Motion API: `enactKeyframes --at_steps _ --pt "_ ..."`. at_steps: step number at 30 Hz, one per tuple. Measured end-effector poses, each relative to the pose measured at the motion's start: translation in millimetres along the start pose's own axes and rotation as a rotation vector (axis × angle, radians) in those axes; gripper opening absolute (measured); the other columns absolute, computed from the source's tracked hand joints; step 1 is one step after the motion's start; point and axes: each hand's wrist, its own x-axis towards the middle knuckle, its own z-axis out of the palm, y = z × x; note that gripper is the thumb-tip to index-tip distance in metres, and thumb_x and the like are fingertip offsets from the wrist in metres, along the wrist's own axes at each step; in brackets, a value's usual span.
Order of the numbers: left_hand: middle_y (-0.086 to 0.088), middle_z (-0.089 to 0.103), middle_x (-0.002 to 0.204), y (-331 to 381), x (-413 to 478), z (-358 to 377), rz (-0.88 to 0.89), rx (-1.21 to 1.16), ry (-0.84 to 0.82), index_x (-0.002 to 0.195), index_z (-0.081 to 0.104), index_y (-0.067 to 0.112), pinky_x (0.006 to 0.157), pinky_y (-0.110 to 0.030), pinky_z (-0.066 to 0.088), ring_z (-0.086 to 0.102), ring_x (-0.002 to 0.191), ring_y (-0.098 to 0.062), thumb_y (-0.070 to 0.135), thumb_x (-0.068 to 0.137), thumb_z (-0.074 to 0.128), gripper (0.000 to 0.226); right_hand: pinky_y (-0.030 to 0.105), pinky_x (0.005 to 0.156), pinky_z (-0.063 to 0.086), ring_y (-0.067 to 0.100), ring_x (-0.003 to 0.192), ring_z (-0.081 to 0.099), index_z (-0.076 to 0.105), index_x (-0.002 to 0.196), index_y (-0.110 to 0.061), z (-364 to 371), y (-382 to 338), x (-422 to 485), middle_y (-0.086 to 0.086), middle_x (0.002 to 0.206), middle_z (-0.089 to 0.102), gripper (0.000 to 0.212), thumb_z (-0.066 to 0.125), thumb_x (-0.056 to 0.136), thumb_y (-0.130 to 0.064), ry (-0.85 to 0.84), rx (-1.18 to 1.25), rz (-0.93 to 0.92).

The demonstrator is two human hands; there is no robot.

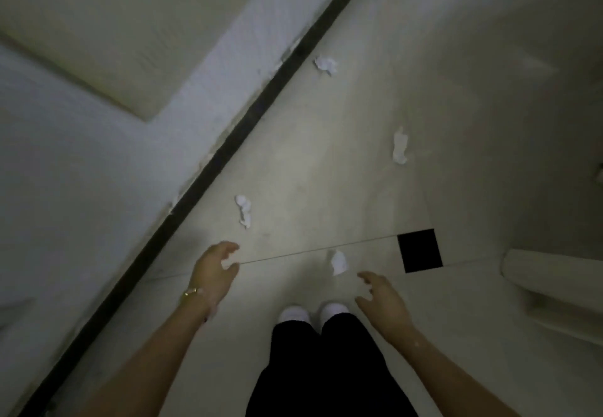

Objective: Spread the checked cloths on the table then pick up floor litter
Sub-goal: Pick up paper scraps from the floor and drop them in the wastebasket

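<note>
No text, label, brand, number or sign can be read. The floor [326, 172], the wall [81, 172] and the black squares [420, 250] are seen unmarked; the picture is dim and blurred.

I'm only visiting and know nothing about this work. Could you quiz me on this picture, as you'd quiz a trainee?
1. How many crumpled paper pieces lie on the floor?
2. True or false: the left hand holds a paper piece.
3. Which piece lies nearest the white shoes? A: the one by the black baseboard. B: the one between the left hand and the right hand.
Key: 1. four. 2. false. 3. B.
</note>
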Motion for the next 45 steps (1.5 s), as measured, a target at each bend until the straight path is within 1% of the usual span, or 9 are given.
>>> enactKeyframes --at_steps 4,10,14,20,25,30,35,41,45 --pt "-0.01 0.044 0.142 -28 99 45 0.113 0.172 0.035 0.139 0.044 0.014 0.107 -0.033 0.035 0.044 0.127 -0.026 0.001 0.086 0.064 0.058 0.037 0.101 0.04 0.027 0.126 0.042 0.033 0.144 -0.021 43 27 91 0.005 0.147 0.035 0.071 0.066 0.081 -0.023 0.06 -0.224 -0.179" --pt "-0.006 0.014 0.159 -61 187 71 0.197 0.298 0.01 0.148 0.031 0.017 0.12 -0.039 0.025 0.021 0.145 -0.025 -0.007 0.078 0.071 0.084 0.04 0.078 0.054 0.03 0.103 0.053 0.055 0.124 -0.021 77 51 150 0.008 0.13 0.049 0.06 0.069 0.068 -0.008 0.211 -0.32 -0.427" --pt "-0.02 0.037 0.144 -64 197 73 0.246 0.524 0.182 0.136 0.05 0.01 0.108 -0.045 0.035 0.038 0.13 -0.04 0.003 0.084 0.066 0.054 0.034 0.061 0.051 0.032 0.083 0.06 0.066 0.094 -0.007 84 58 160 0.013 0.1 0.062 0.028 0.055 0.067 -0.007 0.213 -0.274 -0.425" --pt "-0.02 0.061 0.083 -58 171 66 0.156 0.247 0.155 0.085 0.066 -0.007 0.069 -0.021 0.039 0.058 0.082 -0.031 -0.003 0.085 0.064 0.005 0.016 0.058 0.033 0.015 0.077 0.056 0.07 0.09 -0.005 56 47 141 0.005 0.088 0.066 0.009 0.065 0.084 -0.01 0.189 0.042 -0.176" --pt "-0.002 0.055 0.065 0 82 41 0.041 0.009 0.036 0.072 0.061 0.01 0.057 -0.011 0.04 0.051 0.07 -0.016 0.005 0.085 0.067 0.015 0.039 0.084 0.055 0.026 0.092 0.063 0.063 0.108 -0.006 -16 19 55 0.012 0.101 0.067 0.022 0.063 0.087 -0.012 0.151 0.287 0.052" --pt "-0.008 0.056 0.069 109 -37 -23 0.068 -0.093 -0.019 0.069 0.06 0.011 0.06 -0.01 0.043 0.05 0.063 -0.016 0.004 0.086 0.064 0.019 0.008 0.059 0.051 0.011 0.073 0.056 0.062 0.096 -0.002 -119 -41 -87 -0.003 0.079 0.058 0.011 0.053 0.092 0.001 0.169 0.535 0.109" --pt "-0.009 0.056 0.075 218 -161 -101 0.105 -0.243 -0.064 0.069 0.059 0.015 0.068 -0.027 0.057 0.058 0.074 -0.023 -0.003 0.088 0.058 0.027 0.037 0.077 0.055 0.023 0.082 0.06 0.065 0.104 -0.008 -209 -88 -228 0.0 0.08 0.061 0.016 0.055 0.093 -0.012 0.277 0.613 0.136" --pt "-0.005 0.051 0.072 279 -270 -159 0.167 -0.216 -0.205 0.07 0.056 0.01 0.061 -0.022 0.05 0.055 0.069 -0.016 -0.003 0.092 0.053 0.026 0.029 0.069 0.053 0.022 0.077 0.059 0.068 0.092 -0.001 -260 -104 -377 0.024 0.088 0.065 0.013 0.056 0.088 -0.005 0.45 0.816 0.194" --pt "-0.012 0.051 0.069 264 -297 -183 0.186 -0.027 -0.301 0.068 0.054 0.003 0.05 -0.018 0.052 0.056 0.079 -0.027 -0.003 0.093 0.052 0.026 0.012 0.05 0.048 0.018 0.065 0.052 0.064 0.095 -0.007 -242 -90 -456 0.012 0.073 0.056 0.012 0.056 0.089 -0.002 0.57 0.989 0.212"
